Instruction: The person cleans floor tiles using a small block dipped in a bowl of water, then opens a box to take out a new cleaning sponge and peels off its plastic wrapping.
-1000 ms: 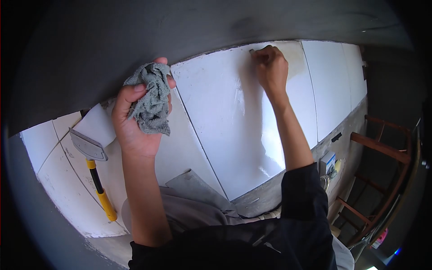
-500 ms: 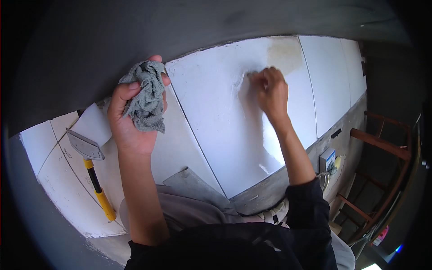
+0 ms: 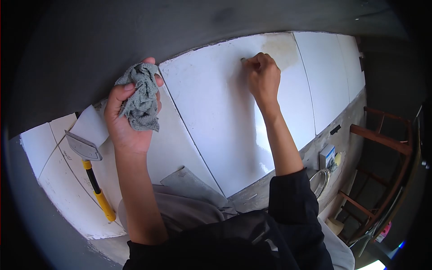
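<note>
A crumpled grey-green cloth [image 3: 141, 101] sits in my left hand [image 3: 129, 137], with the thumb and fingers curled around it. That hand is raised near the seam at the left of a large white tile [image 3: 198, 94]. My right hand [image 3: 264, 77] is closed in a pinch over the upper part of this tile. A small dark tip shows at its fingertips, too small and covered to name. Close to the right hand, a beige stain [image 3: 281, 49] marks the tile's upper corner.
A yellow-and-black-handled scraper [image 3: 93, 177] with a wide blade lies on tiles at left. A grey flat piece [image 3: 191, 184] rests near my knee. At right are a small box [image 3: 327, 157], a clear round object [image 3: 320, 182] and a brown wooden frame [image 3: 382, 141]. A dark wall [image 3: 135, 31] borders the tiles.
My right hand has moved up and slightly left on the tile. The wet streaks seen there before are far less visible. My left hand still holds the cloth, shifted slightly left in view.
</note>
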Available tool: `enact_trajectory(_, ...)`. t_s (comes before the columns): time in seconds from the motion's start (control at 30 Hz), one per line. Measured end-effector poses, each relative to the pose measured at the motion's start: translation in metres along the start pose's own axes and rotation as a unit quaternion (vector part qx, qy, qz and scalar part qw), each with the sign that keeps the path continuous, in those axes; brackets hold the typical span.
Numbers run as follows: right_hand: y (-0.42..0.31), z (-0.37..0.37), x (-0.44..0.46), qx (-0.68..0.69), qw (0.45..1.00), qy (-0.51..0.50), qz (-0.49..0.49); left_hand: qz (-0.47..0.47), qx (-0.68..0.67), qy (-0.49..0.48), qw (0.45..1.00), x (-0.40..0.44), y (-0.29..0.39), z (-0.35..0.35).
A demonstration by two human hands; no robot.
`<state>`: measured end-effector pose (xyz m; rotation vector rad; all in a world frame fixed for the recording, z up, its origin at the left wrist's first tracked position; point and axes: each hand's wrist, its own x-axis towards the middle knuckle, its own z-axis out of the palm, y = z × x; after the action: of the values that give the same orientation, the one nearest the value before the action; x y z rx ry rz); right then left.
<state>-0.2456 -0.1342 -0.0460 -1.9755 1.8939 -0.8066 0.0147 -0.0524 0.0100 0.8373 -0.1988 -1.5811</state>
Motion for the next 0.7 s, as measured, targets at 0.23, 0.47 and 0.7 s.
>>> enact_trajectory(0.23,-0.014,-0.02,-0.069,0.003,0.995,-0.087,0.051,0.042,0.022,0.13,0.99,0.0,-0.004,0.025)
enact_trajectory(0.47,0.002,-0.001,-0.022,-0.013,0.999,0.002,0.033,0.011,0.053,0.005,0.999,0.0,0.0,-0.002)
enact_trajectory(0.7,-0.003,-0.02,-0.068,-0.022,0.999,-0.021,0.038,0.025,0.044,0.069,0.996,-0.001,-0.005,0.016)
